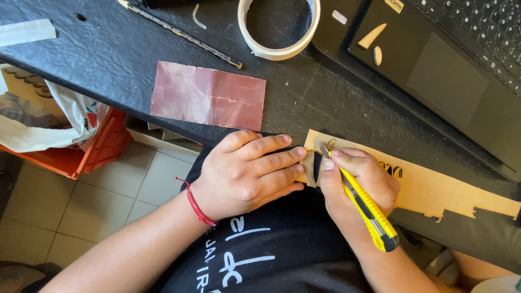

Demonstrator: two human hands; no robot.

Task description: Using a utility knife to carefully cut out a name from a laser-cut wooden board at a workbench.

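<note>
My right hand [358, 182] grips a yellow utility knife [366, 209], its blade tip resting on the left end of a thin tan wooden sheet [434, 187] with cut-out shapes. My left hand [247, 171] lies flat beside it, fingertips pressing the sheet's left edge down on the black table [108, 54] near its front edge. A red cord bracelet circles my left wrist.
A reddish sandpaper sheet [209, 95] lies above my left hand. A masking tape roll [279, 27], a dark pencil [182, 33] and a black laptop [450, 59] with small wooden pieces on it sit further back. An orange crate [95, 149] with plastic bags stands on the tiled floor at left.
</note>
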